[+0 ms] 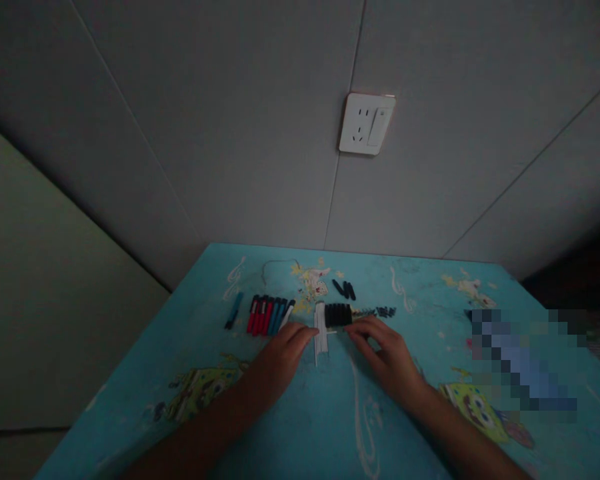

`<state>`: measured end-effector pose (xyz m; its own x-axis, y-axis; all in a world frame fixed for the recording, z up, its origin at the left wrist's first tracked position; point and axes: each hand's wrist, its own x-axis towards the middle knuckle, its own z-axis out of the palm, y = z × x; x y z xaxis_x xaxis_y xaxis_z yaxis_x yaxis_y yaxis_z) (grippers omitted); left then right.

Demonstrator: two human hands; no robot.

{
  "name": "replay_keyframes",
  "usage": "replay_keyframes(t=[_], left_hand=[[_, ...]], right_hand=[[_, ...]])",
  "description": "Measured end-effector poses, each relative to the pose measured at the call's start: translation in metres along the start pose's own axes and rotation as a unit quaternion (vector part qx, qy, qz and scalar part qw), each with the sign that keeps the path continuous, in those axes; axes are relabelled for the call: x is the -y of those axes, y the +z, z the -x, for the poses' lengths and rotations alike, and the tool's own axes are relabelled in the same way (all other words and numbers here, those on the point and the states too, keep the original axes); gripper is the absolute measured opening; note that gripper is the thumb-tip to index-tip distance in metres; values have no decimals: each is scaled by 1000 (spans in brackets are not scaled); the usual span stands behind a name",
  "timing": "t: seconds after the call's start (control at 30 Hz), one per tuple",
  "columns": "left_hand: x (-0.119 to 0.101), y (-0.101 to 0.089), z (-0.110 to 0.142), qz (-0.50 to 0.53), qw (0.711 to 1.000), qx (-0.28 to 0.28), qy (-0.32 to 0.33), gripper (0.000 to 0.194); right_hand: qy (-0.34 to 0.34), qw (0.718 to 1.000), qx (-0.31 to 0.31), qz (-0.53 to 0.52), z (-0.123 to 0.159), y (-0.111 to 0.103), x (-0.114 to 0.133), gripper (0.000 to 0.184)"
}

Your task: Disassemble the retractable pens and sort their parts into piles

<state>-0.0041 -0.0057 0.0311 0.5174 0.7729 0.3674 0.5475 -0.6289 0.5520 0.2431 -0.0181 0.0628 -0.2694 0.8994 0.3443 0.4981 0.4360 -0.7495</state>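
Note:
Both my hands are over the middle of the table. My left hand [289,347] pinches a thin white pen refill [331,332], which points sideways toward the other hand. Beneath it lies a bundle of similar white refills [321,320], side by side. The fingertips of my right hand [384,343] are pressed together just right of that refill's end; what they hold is too small to make out. A row of short black pen parts [339,314] lies just beyond the right fingertips. Small dark pieces [386,311] are scattered behind that hand.
Left of the refills, red pen barrels [259,316] and blue pen barrels [276,316] lie in a row. A separate blue pen [234,311] is farther left. Several black pieces [344,289] lie toward the wall. A blurred-out object [525,363] rests at right. A socket [367,124] is on the wall.

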Motion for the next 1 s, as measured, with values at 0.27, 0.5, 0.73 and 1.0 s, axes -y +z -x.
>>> replay_keyframes(t=[0.27,0.5,0.73,1.0], left_hand=[[-2,0,2,-3,1000,9,15,35],[-1,0,2,-6,1000,29,5,39],[-1,2,4,-4,999,46,-2,38],[-2,2,4,4,999,48,-6,41]], right_hand=[[3,1000,9,-14,3,2,-2,16],[12,1000,8,-15,4,-1,-1,15],[6,1000,28,-13,5,-3,1,17],[13,999,34,-10,6,-5,-3,16]])
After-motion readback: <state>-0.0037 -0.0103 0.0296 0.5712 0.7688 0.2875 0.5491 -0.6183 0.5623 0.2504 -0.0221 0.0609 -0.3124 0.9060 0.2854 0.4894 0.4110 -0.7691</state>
